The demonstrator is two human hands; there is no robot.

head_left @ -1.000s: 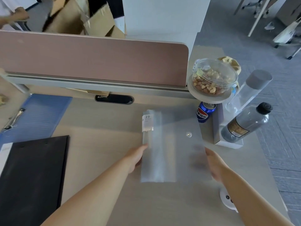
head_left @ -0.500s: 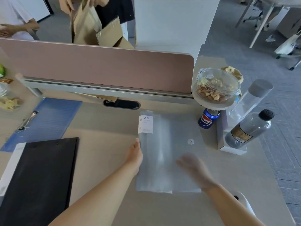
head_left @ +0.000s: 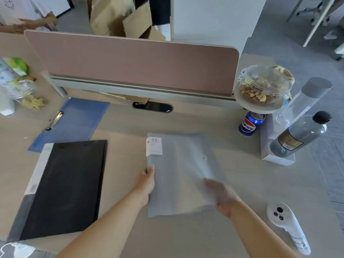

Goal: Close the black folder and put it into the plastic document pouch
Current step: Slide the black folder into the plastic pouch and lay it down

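- Toward the near middle of the desk, in the head view, the plastic document pouch lies flat, a white label at its far left corner and a small snap button toward its far right side.
- The left hand grips the pouch's left edge, thumb on top and the fingers apparently tucked beneath, so it seems to be pinching that edge.
- The right hand lies over the pouch's near right part, motion-blurred; whether its fingers are spread or pressed together I cannot tell, nor whether it grasps the flap.
- The black folder lies near the desk's left edge, well apart from the pouch, already closed by the look of it, its pale spine strip on the left side; no hand touches it.
- A blue clipboard lies beyond the folder; a cola can, a bowl of nuts and two bottles crowd the far right corner, and a white controller lies by the near right edge.
- Judged step: the pouch is being readied, probably by lifting its flap open, with the folder's closing seemingly done.
- Next, I judge, the mouth must be held open by one hand while the other fetches the folder from the left and slides it in squarely; a limp pouch may buckle unless its edge stays pinned.
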